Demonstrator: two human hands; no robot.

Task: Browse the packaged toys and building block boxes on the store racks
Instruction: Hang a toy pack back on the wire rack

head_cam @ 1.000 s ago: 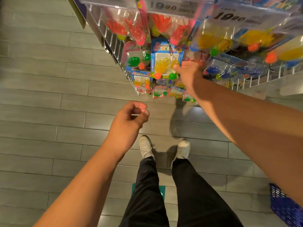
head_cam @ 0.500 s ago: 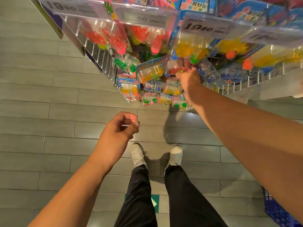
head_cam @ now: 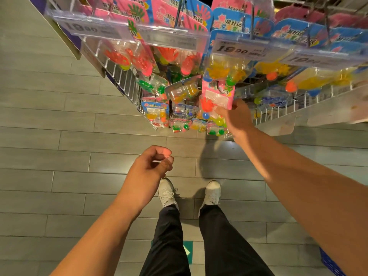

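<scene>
Two bare arms reach out over a floor of long grey planks [head_cam: 59,120], and between them stand two legs in dark trousers [head_cam: 219,246] ending in two white lace-up shoes [head_cam: 167,193]. Filling the upper part of the view is one white wire rack [head_cam: 123,80], hung thick with blister-packed toys on pegs; too many overlap for an exact count, though they fall in several tiers, pink cards with red sticky hands to the left, blue cards with yellow ones to the right, smaller packs lower down. Four clear price strips [head_cam: 171,37] run along the front of the pegs, and three of them show a legible 19.90. One blue plastic basket [head_cam: 330,263] pokes in at the bottom right corner, and one green floor sticker [head_cam: 188,251] shows between the trouser legs. On to the hands: the right hand [head_cam: 238,118] is up at the rack, its fingers curled at the lower right corner of one pink-carded toy pack [head_cam: 218,96], which hangs tilted in front of the lower tiers with a red sticky hand visible in its blister; the fingertips sit behind the card, so just how they pinch it I cannot tell. The left hand [head_cam: 148,172] hangs well apart from the rack, above the shoes, fingers loosely curled with the thumb tip near the forefinger, nothing in it. Warm overhead light throws the arm's shadow on the planks below the rack.
</scene>
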